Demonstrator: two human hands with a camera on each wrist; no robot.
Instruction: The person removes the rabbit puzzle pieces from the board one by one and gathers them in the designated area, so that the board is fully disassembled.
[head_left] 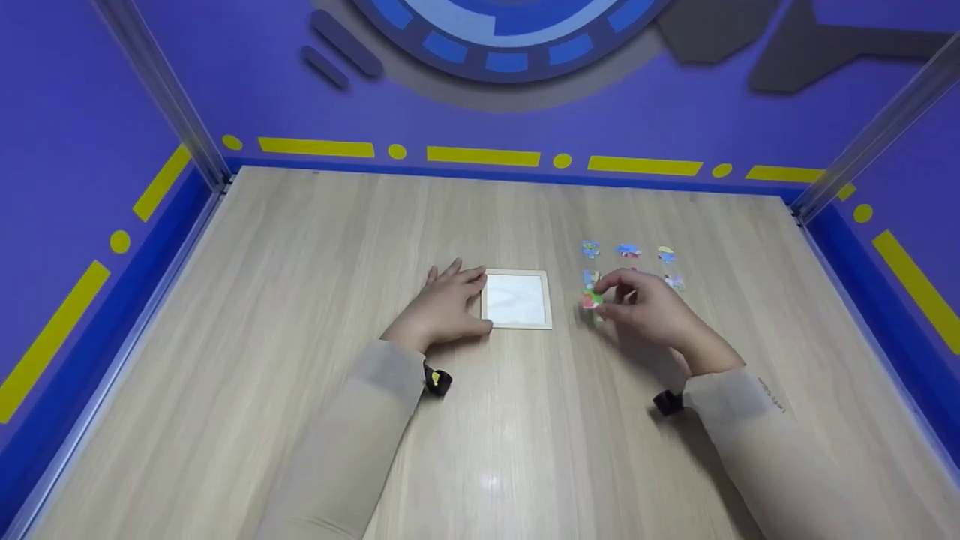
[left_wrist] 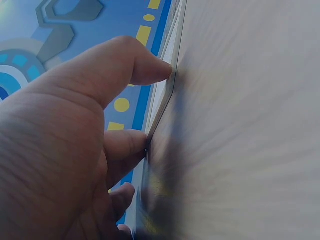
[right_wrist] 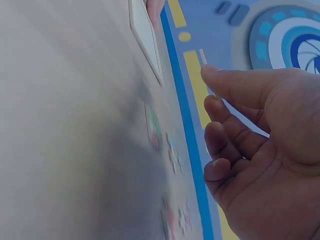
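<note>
A square, pale wooden puzzle frame (head_left: 548, 300) with a white inside lies on the table. My left hand (head_left: 448, 304) holds it along its left side, thumb at the near corner and index finger at the far one. In the left wrist view the thumb (left_wrist: 150, 67) touches the frame's edge (left_wrist: 167, 100). To the right of the frame, my right hand (head_left: 649, 307) pinches a red and green jigsaw piece (head_left: 591, 299) between thumb and index finger. The right wrist view shows this piece (right_wrist: 202, 56) edge-on, raised off the table.
Several loose jigsaw pieces lie behind the right hand, among them a blue one (head_left: 591, 248), a blue and red one (head_left: 628, 250) and a yellow and blue one (head_left: 666, 253). The hand partly covers others. Blue walls (head_left: 487, 124) enclose the wooden table (head_left: 337, 225) at the back and sides.
</note>
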